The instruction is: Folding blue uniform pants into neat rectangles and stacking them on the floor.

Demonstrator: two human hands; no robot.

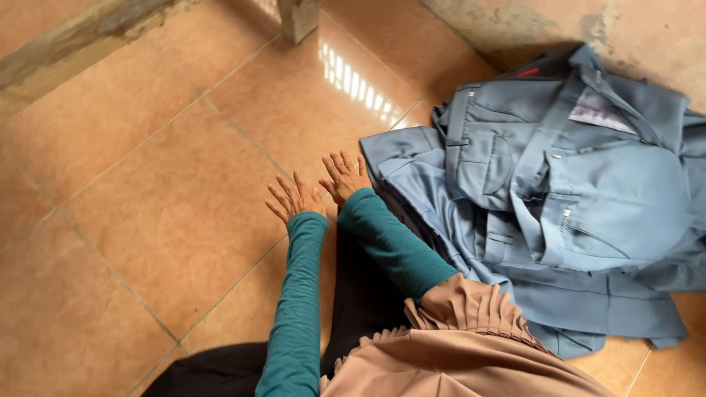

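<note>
Head view is taken looking down at a floor (147,206) of glossy orange-brown tiles, with two arms in teal sleeves (301,294) reaching forward from the bottom of the frame. The left hand (294,198) is seen from the back, fingers spread wide and flat just over or on the tile; whether it presses the floor or hovers slightly cannot be told from this angle. The right hand (344,176) is likewise open, fingers splayed, and nothing is held in it. Its fingertips are placed just beside the near edge of a heap of grey-blue garments (544,198), perhaps touching the folded cloth there. The two hands are close together, nearly side by side.

The garments are piled on the floor to the right of the hands, against the base of a stained wall (625,37). Pockets, seams, a belt loop and small metal buttons are visible on them, and a pale inner lining is exposed near the top. A tan pleated cloth (463,338) is draped at the lower edge, over a black garment (360,294).
</note>
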